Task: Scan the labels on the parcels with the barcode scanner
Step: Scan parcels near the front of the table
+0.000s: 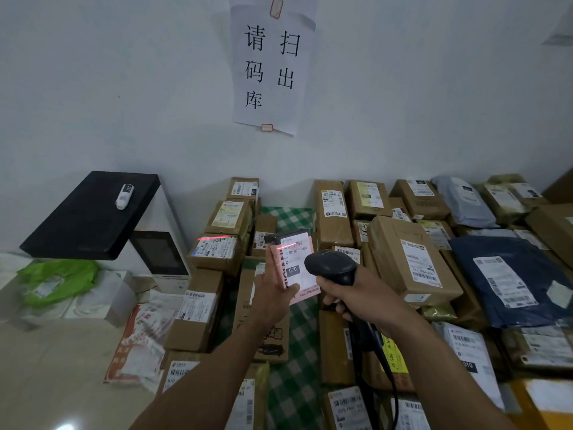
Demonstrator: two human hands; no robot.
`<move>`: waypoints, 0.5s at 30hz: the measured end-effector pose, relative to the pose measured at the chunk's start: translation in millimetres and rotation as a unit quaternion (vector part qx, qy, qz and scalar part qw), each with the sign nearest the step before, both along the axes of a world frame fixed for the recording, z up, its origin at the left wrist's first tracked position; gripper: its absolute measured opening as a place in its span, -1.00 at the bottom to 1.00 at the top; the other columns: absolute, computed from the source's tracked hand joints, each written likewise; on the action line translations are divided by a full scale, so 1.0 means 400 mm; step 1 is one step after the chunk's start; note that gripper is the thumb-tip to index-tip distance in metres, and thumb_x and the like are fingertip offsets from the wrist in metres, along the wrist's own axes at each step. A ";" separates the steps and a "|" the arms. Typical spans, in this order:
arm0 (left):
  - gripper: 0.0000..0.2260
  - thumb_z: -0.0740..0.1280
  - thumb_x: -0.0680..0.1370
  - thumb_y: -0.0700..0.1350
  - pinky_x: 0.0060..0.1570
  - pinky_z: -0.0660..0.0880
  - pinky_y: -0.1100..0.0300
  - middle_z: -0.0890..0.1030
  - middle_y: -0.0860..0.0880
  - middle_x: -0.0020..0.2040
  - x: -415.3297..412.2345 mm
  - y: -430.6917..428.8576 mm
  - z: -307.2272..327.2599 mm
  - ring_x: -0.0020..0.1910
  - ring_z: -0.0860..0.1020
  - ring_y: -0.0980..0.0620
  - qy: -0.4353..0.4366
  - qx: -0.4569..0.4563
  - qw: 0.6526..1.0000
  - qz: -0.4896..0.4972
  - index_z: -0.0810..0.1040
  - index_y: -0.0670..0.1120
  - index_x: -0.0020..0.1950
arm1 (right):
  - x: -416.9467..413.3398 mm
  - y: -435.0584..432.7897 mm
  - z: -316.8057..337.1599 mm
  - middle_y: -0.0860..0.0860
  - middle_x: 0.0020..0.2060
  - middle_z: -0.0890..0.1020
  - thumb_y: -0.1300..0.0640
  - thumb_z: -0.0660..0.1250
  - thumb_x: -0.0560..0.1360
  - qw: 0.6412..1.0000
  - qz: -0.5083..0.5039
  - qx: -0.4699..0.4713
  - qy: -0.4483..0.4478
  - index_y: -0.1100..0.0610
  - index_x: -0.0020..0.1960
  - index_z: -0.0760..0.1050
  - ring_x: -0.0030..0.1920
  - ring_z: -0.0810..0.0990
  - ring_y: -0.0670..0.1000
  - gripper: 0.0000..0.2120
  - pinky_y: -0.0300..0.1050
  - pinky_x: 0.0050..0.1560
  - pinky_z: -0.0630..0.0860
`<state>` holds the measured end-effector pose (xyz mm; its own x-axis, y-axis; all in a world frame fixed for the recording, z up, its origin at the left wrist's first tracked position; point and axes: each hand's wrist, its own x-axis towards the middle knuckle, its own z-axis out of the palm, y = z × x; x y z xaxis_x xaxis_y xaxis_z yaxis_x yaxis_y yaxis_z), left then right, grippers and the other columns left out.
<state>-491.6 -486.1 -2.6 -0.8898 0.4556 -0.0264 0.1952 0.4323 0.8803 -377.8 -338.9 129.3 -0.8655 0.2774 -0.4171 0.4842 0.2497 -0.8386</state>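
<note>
The left hand [273, 297] gripped a pink parcel [280, 268] above the piled boxes [390, 243], its label [297, 259] reading "070-070"; the right hand [356, 297] clasped the barcode scanner [330, 266], its red line [291, 246] crossing that label

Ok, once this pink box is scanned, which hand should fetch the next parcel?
Left, probably. The right hand grips the barcode scanner aimed at the label. The left hand only holds the pink box, so it can set that down and reach the boxes beside it.

Arms extended forward, left hand [274, 294] holds a parcel [294, 259], right hand [361, 297] grips the scanner [330, 265]
</note>
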 end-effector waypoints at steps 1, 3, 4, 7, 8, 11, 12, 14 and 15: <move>-0.04 0.44 0.59 -0.22 0.14 0.55 0.23 0.39 -0.03 0.55 -0.003 0.001 -0.003 0.40 0.52 -0.03 0.004 0.001 1.000 0.002 -0.33 0.16 0.53 | -0.002 0.002 -0.001 -0.03 -0.18 0.74 -0.07 0.41 0.61 1.000 0.001 -0.003 0.001 -0.18 0.28 0.50 -0.25 0.64 -0.13 -0.74 -0.22 -0.19 0.56; -0.04 0.43 0.59 -0.22 0.02 0.52 0.39 0.40 -0.02 0.54 -0.008 0.003 -0.008 0.39 0.52 -0.02 0.001 -0.002 1.000 -0.003 -0.31 0.10 0.59 | -0.008 0.006 -0.004 -0.03 -0.18 0.74 -0.06 0.40 0.61 1.000 0.006 -0.006 0.003 -0.21 0.25 0.50 -0.25 0.64 -0.13 -0.77 -0.22 -0.18 0.57; -0.05 0.43 0.60 -0.23 -0.03 0.52 0.44 0.41 0.01 0.52 -0.015 0.003 -0.013 0.37 0.54 -0.01 0.000 -0.002 1.000 -0.006 -0.28 0.07 0.62 | -0.011 0.009 -0.006 -0.03 -0.17 0.74 -0.06 0.40 0.62 1.000 0.007 -0.008 0.005 -0.23 0.22 0.50 -0.25 0.64 -0.13 -0.79 -0.21 -0.18 0.57; -0.12 0.43 0.59 -0.20 -0.14 0.61 0.38 0.47 0.13 0.42 -0.068 0.002 -0.026 0.15 0.61 0.16 0.002 0.003 1.000 0.003 -0.11 0.19 0.63 | -0.031 0.025 -0.015 0.02 -0.09 0.74 -0.05 0.40 0.62 1.000 -0.013 -0.016 0.013 -0.19 0.21 0.54 -0.26 0.62 -0.11 -0.82 -0.18 -0.17 0.59; -0.14 0.44 0.58 -0.20 -0.12 0.64 0.30 0.52 0.11 0.40 -0.098 0.004 -0.033 0.07 0.62 0.21 -0.009 0.015 1.000 0.016 -0.05 0.20 0.65 | -0.041 0.034 -0.018 0.04 -0.06 0.74 -0.05 0.41 0.61 0.999 -0.025 -0.020 0.016 -0.17 0.23 0.55 -0.28 0.61 -0.11 -0.79 -0.17 -0.19 0.59; -0.19 0.41 0.58 -0.24 -0.17 0.62 0.35 0.58 0.15 0.24 -0.189 0.016 -0.025 0.06 0.63 0.16 -0.047 0.032 0.997 0.051 0.03 0.13 0.67 | -0.080 0.067 -0.022 0.15 0.03 0.73 -0.06 0.43 0.60 0.998 -0.050 -0.036 0.015 -0.10 0.25 0.58 -0.31 0.58 -0.07 -0.76 -0.16 -0.23 0.56; -0.23 0.41 0.59 -0.24 -0.22 0.58 0.42 0.54 0.18 0.20 -0.218 0.023 -0.019 0.07 0.61 0.17 -0.047 0.034 0.997 0.057 0.07 0.11 0.66 | -0.094 0.077 -0.022 0.20 0.06 0.71 -0.06 0.42 0.60 0.998 -0.050 -0.040 0.014 -0.09 0.23 0.59 -0.31 0.57 -0.06 -0.79 -0.16 -0.23 0.56; -0.28 0.41 0.60 -0.19 -0.27 0.54 0.47 0.51 0.20 0.19 -0.275 0.045 -0.017 0.08 0.59 0.17 -0.042 0.028 0.996 0.068 0.11 0.10 0.65 | -0.124 0.096 -0.023 0.24 0.08 0.69 -0.05 0.42 0.60 0.998 -0.050 -0.041 0.011 -0.09 0.19 0.58 -0.29 0.57 -0.05 -0.82 -0.15 -0.21 0.56; -0.30 0.40 0.61 -0.16 -0.24 0.57 0.43 0.51 0.20 0.20 -0.302 0.061 -0.022 0.10 0.61 0.14 -0.043 0.022 0.997 0.068 0.12 0.10 0.65 | -0.140 0.107 -0.026 0.23 0.05 0.70 -0.04 0.42 0.60 0.998 -0.052 -0.038 0.009 -0.09 0.18 0.58 -0.27 0.58 -0.05 -0.83 -0.14 -0.19 0.56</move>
